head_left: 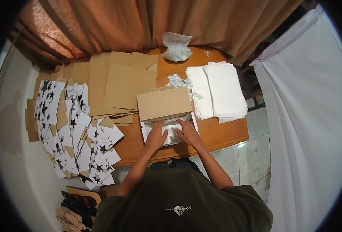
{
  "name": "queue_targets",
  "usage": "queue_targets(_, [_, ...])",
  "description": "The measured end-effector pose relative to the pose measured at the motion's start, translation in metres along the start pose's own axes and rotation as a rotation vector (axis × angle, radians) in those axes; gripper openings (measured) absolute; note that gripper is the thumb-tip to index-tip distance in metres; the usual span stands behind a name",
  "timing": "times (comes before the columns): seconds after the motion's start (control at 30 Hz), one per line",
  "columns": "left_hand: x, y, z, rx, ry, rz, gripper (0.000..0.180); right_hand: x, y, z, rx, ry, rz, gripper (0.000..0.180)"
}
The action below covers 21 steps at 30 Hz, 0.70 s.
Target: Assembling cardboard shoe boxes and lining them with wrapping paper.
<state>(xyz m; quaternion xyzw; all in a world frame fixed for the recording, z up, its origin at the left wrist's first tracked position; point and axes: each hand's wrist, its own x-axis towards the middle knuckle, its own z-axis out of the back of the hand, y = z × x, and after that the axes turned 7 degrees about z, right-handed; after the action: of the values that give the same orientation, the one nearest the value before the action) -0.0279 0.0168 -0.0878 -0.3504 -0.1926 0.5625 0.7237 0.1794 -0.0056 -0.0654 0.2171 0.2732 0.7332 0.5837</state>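
Observation:
In front of me on the table stands a small cardboard box [165,105], its brown lid raised at the back and its inner walls white. A shiny, pale, crinkled wrapping [171,136] lies inside, perhaps plastic or tissue. My left hand [156,136] reaches into the left half of the box, fingers stretched toward the back and thumb apart. Into the right half goes my right hand [188,133], its fingers likewise extended over the wrapping. Both hands touch the contents and grip nothing that I can see. What is under the wrapping is hidden.
Flat brown cardboard pieces [124,86] overlap behind and left of the box. Star-printed white cardboard pieces [73,133] fan out at far left. White sheets [226,91] lie stacked at right. Small packets [178,82] and a clear plastic bag [176,47] sit behind.

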Motion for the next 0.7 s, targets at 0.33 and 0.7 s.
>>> queue_targets(0.33, [0.016,-0.046,0.002,-0.497,-0.032,0.203,0.044,-0.007,-0.015,0.061,0.174,-0.173,-0.187,0.038])
queue_targets(0.7, [0.108,-0.105,-0.043,-0.494,0.007,0.174,0.036,0.036,-0.115,0.104,0.174,-0.161,-0.276,0.037])
